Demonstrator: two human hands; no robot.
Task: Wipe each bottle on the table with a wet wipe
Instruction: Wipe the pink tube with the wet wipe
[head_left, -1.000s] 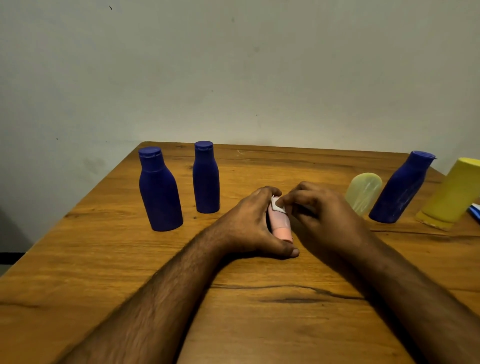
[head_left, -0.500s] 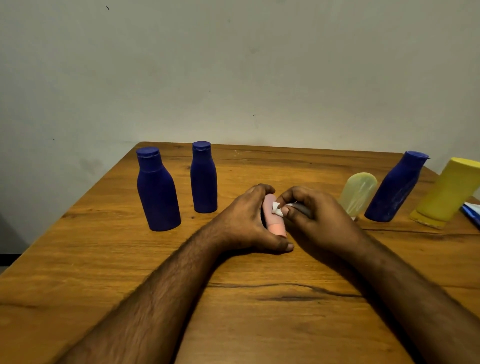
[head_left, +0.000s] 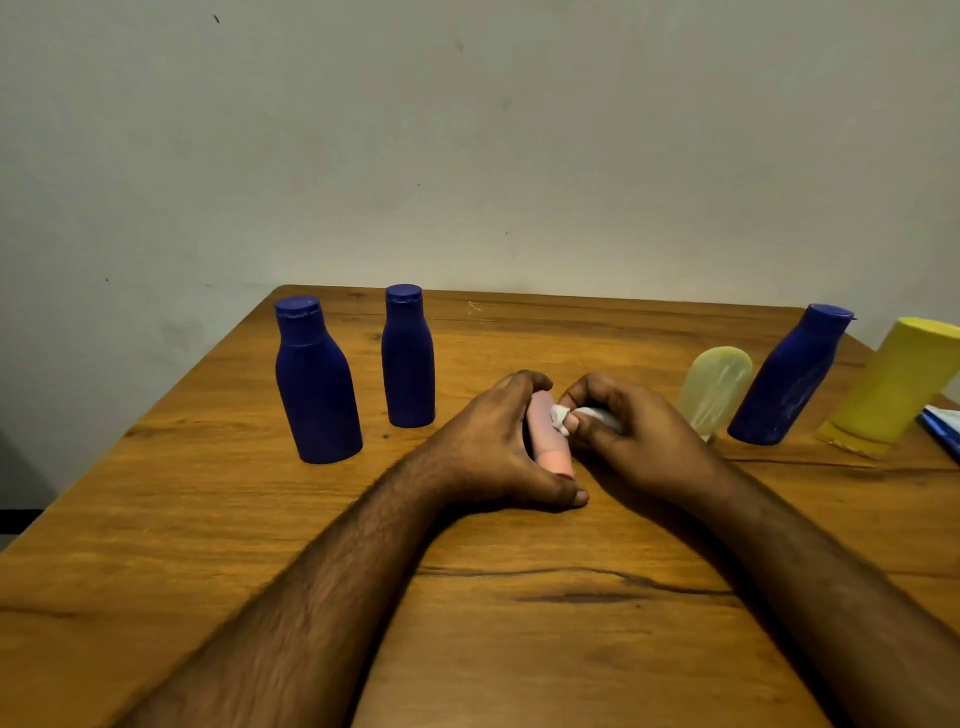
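A broad wooden table with an orange-brown grained top (head_left: 218, 545) fills the lower half of the view, set against a plain pale wall (head_left: 467, 130). At the far right stands a tall yellow plastic bottle (head_left: 893, 387), partly cut off by the frame edge. To its left is a dark blue plastic bottle with a flip cap (head_left: 789, 376), faint pale streaks showing on its side. On the left side of the table two more stand upright and apart: a wider dark blue plastic bottle (head_left: 316, 382) nearer the viewer and a slimmer dark blue plastic bottle (head_left: 409, 358) just behind and to its right. A translucent pale yellow-green bottle (head_left: 716, 387) stands close beside the right-hand blue one.

Near the table's middle, the left hand (head_left: 493, 447) curls around a small pink plastic bottle with a darker salmon cap (head_left: 548, 436), thumb tip resting on the wood; the cap end points toward the viewer. The right hand (head_left: 628, 436) pinches a crumpled white wet wipe (head_left: 561, 415) in bent fingers, pressing it against the pink bottle's side.
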